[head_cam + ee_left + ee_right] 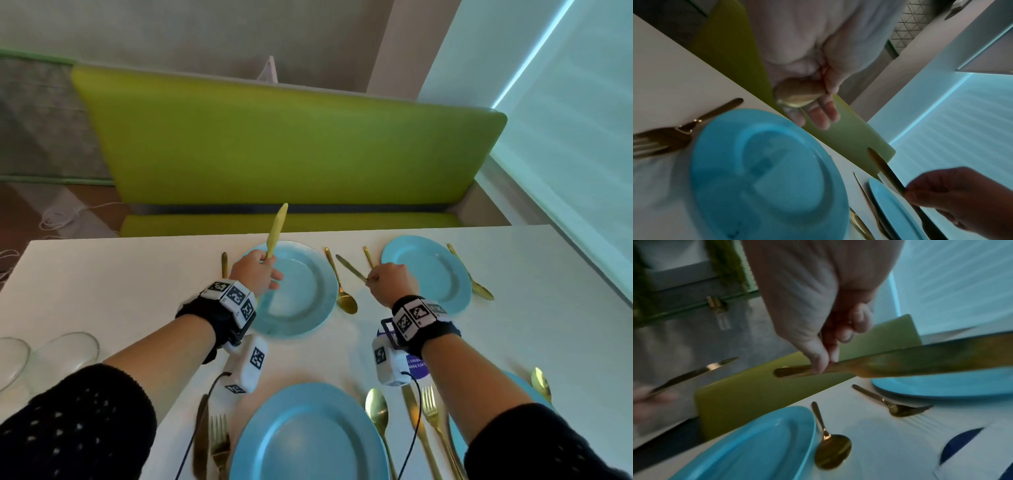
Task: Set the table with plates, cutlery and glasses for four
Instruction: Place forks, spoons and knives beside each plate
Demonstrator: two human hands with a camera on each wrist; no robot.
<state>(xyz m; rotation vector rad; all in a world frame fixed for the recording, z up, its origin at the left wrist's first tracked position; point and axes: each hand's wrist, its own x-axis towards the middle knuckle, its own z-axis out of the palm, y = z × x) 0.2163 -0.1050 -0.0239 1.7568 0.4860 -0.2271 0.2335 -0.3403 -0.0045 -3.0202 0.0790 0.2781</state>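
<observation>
My left hand point(265, 269) grips a gold knife point(276, 229) by its handle, blade pointing up and away over the far left blue plate point(301, 308). The left wrist view shows the handle's round end point(797, 95) in my curled fingers. My right hand point(376, 277) pinches a second gold knife point(349, 268), which lies nearly level between the two far plates and points left; its blade point(920, 365) crosses the right wrist view. The far right plate point(428, 270) and a near plate point(308, 438) lie flat. Two glasses point(65, 353) lie at the left edge.
Gold cutlery lies by each plate: a fork point(663, 139) left of the far left plate, a spoon point(344, 294) between the far plates, a spoon point(474, 281) at far right. A green bench point(274, 144) backs the table's far edge. A blue-printed card point(419, 365) lies mid-table.
</observation>
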